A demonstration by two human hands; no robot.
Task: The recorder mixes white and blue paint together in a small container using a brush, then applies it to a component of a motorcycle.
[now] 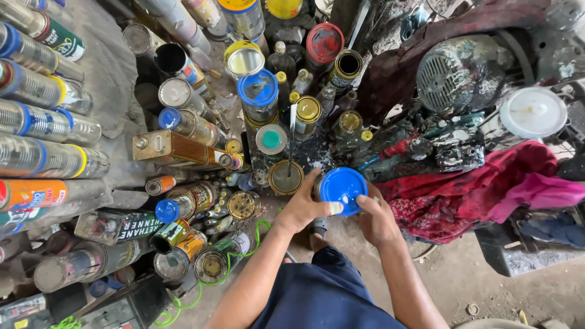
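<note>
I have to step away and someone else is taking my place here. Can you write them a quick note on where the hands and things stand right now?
Left hand: grips the side of the can with the blue lid, thumb on the lid's edge.
Right hand: fingers on the lid's other edge.
The can is held up in front of an open tin with a stick standing in it.
Done: can picked up.
Left: the lid is still on.

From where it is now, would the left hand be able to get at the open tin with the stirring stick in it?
Probably yes. The left hand grips the blue-lidded can, and the open tin sits just beside it with nothing between them. It would have to let go of the can first, since the right hand shares that hold.
</note>
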